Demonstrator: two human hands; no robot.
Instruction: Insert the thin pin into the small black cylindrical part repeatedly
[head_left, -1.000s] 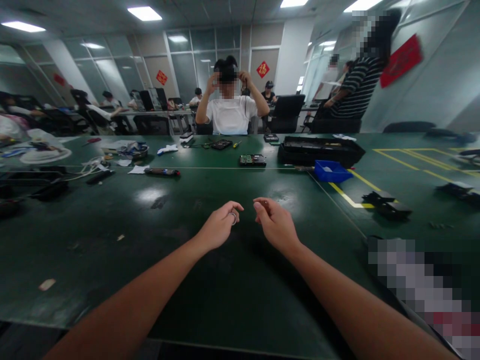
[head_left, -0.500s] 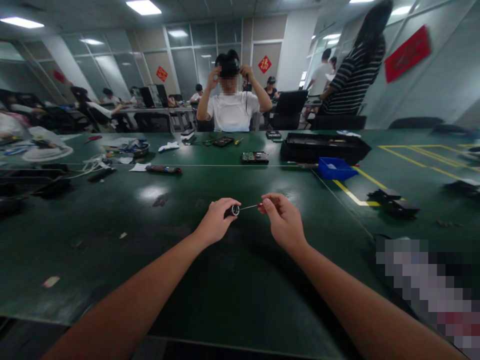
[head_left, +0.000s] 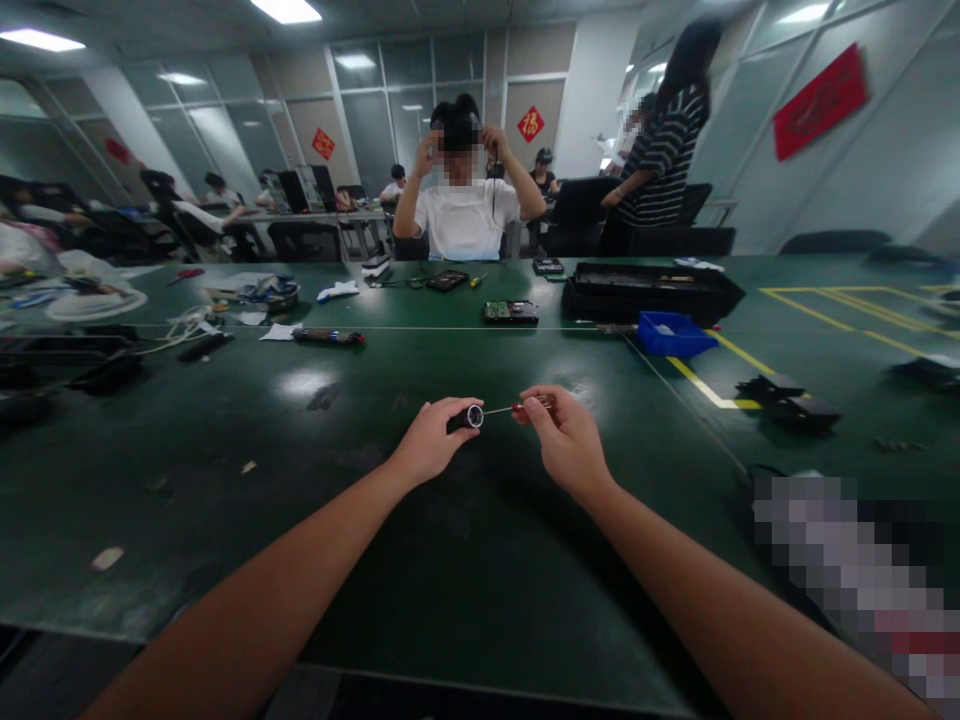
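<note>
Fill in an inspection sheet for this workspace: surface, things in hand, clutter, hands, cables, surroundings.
Surface: glossy dark green tabletop; small pale scrap at near left.
Things in hand: black cylinder with a silver-ringed end; red-handled tool with a thin metal shaft, pointing at that end; contact cannot be told.
Clutter: blue plastic bin beside a long black tray; green-and-black circuit-board unit.
Hands: left hand holds the cylinder; right hand holds the tool.
Cables: thick white coil, perhaps cable, at far left.
Surroundings: seated person in white T-shirt opposite; standing person in striped top.
</note>
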